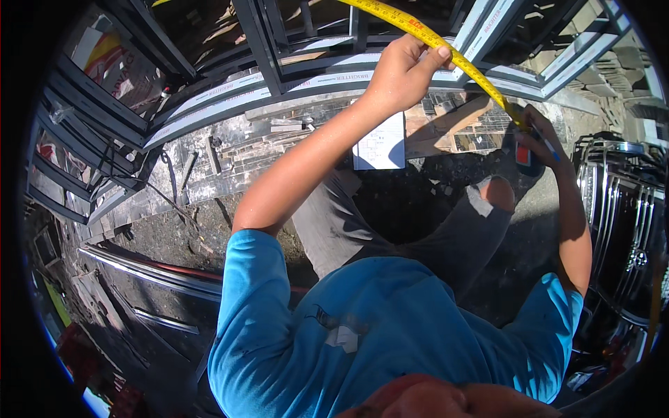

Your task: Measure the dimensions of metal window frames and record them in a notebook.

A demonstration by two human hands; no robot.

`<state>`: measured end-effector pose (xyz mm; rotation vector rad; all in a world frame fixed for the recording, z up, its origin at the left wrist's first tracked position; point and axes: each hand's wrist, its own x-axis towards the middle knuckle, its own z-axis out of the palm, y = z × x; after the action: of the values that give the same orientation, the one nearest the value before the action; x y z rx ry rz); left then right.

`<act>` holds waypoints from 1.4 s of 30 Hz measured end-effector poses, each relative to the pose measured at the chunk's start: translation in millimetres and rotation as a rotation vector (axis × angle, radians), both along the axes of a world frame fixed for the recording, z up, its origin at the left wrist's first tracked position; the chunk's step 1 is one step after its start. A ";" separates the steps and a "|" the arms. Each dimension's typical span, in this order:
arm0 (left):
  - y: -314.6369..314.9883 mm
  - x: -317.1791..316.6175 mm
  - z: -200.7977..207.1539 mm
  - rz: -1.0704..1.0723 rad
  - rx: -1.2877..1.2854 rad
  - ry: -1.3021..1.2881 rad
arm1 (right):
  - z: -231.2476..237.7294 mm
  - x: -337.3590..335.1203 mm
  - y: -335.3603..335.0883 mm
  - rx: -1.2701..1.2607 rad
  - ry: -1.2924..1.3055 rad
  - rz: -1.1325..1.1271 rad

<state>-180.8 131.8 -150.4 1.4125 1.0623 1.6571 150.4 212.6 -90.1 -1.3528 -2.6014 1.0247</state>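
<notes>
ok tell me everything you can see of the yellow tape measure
The tape measure is a yellow blade with black markings and some red ones, pulled out long and taut. It runs diagonally from the top of the picture down to the right, over the pale metal frame. The left hand pinches the blade against the frame. The right hand holds the lower end, where a dark case with a red patch shows. The blade's far end runs out of view.

A white paper sheet [380, 145] lies on the ground near scattered metal offcuts [279, 132].
</notes>
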 end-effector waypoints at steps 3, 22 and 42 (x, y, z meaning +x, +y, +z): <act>-14.1 46.5 -31.6 -0.310 -0.349 0.349 | -15.3 16.0 -3.4 0.023 0.027 0.027; -90.5 51.0 -225.5 0.026 -0.951 -0.093 | -395.9 241.0 -112.5 -0.052 -0.142 -0.875; -83.8 213.8 -99.0 -0.316 -0.965 -0.574 | -155.7 120.6 -164.3 -0.115 0.951 -0.626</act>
<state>33.1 48.0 -249.4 0.3999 1.0004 0.9677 271.0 48.4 -245.9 -1.1459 -1.3479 1.2612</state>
